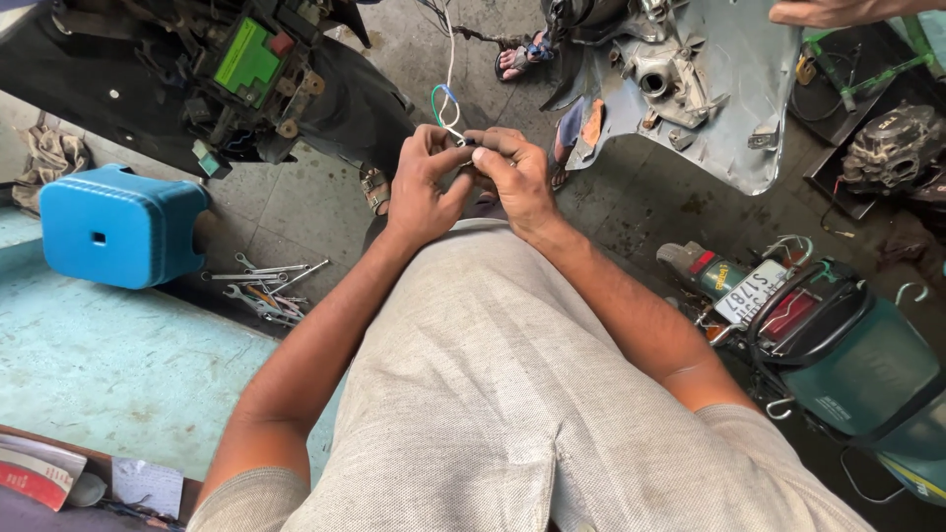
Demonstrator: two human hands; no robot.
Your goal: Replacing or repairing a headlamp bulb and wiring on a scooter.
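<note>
2 hands met: my left hand (422, 187) and right hand (512, 177) pinched shut on thin wires (445, 108), keeping them taut above the blue stool (123, 227).

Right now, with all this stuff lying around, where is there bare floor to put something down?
The widest bare patch is the pale green floor below the blue stool and left of the left hand's arm. A smaller grey patch lies between the spanners and the dark scooter body. The right side is crowded with the scooter tail and grey panel.
</note>
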